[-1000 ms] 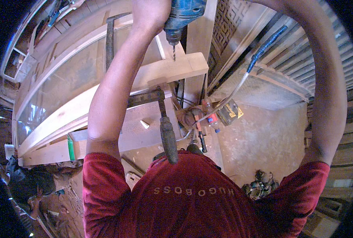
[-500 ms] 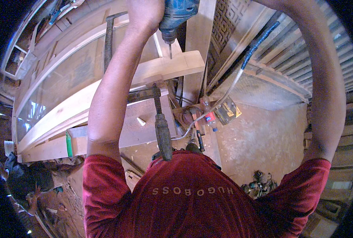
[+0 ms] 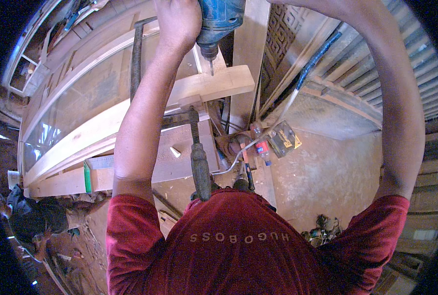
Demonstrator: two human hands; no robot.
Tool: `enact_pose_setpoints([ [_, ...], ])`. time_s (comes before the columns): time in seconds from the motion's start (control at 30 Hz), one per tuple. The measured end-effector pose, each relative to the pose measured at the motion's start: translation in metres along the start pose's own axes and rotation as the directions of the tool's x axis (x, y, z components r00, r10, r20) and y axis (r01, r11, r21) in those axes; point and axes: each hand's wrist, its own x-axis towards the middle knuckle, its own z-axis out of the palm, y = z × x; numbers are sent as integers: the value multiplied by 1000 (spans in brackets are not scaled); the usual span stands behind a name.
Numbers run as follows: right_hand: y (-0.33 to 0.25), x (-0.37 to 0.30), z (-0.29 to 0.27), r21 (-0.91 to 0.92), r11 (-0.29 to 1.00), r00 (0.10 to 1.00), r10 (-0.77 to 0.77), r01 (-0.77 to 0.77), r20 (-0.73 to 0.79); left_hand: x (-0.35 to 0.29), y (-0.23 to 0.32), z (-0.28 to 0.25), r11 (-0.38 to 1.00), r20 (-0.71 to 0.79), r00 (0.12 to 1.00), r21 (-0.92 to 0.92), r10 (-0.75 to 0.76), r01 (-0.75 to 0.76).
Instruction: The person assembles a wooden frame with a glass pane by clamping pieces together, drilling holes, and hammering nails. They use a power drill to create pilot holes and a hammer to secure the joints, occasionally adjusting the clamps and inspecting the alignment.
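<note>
A blue power drill (image 3: 221,22) is at the top of the view, its bit meeting the pale wooden rail (image 3: 219,83) near the rail's right end. My left hand (image 3: 180,22) is closed against the drill's left side, with the fingers hidden behind it or cut off by the top edge. My right arm arches over from the right. Only a sliver of my right hand (image 3: 285,2) shows at the top edge, right of the drill, and its fingers are out of sight. Below the rail, a screw clamp (image 3: 199,157) bears on the wood, its handle pointing toward me.
A glazed wooden frame (image 3: 76,105) lies left, with a green-handled try square (image 3: 87,176) near it. A bottle (image 3: 263,148), hammer (image 3: 248,169) and black-yellow box (image 3: 284,139) are beyond my feet, with a cable (image 3: 290,105) nearby. Another person (image 3: 37,216) is at lower left.
The drill has come slightly lower toward the rail, and less of its bit shows above the wood. My left hand has moved down with it. My view has shifted a little.
</note>
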Motion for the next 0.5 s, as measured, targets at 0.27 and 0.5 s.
enact_pose_setpoints([
  [0.27, -5, -3, 0, -61, 998, 1000, -2, 3, 27, -3, -21, 14, 933, -123, 982, 348, 147, -96],
  [0.5, -2, -1, 9, -74, 997, 996, -4, 11, 90, -9, -27, 9, 808, -155, 960, 579, 234, -103],
])
